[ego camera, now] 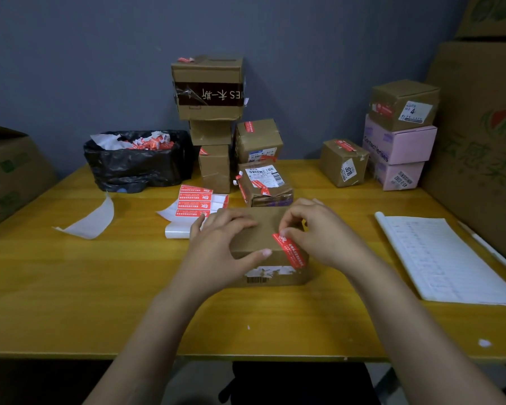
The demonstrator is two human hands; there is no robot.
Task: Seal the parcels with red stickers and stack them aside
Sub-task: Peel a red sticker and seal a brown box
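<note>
A small brown parcel (268, 229) sits on the yellow table (70, 273) in front of me. My left hand (225, 244) lies over its top left, thumb against the front edge, holding it steady. A red sticker (292, 252) runs from the top over the front right edge. My right hand (313, 229) presses the sticker's upper end with curled fingertips. A sheet of red stickers (195, 204) lies just behind the parcel to the left. Sealed parcels stand stacked at the back middle (208, 89) and back right (403, 103).
A black bag-lined bin (135, 162) full of peeled backing strips stands at the back left. A loose backing paper (91, 220) lies left of the sheet. A lined notebook (441, 258) and pen (491, 247) lie at the right. Large cartons (479, 141) flank the table.
</note>
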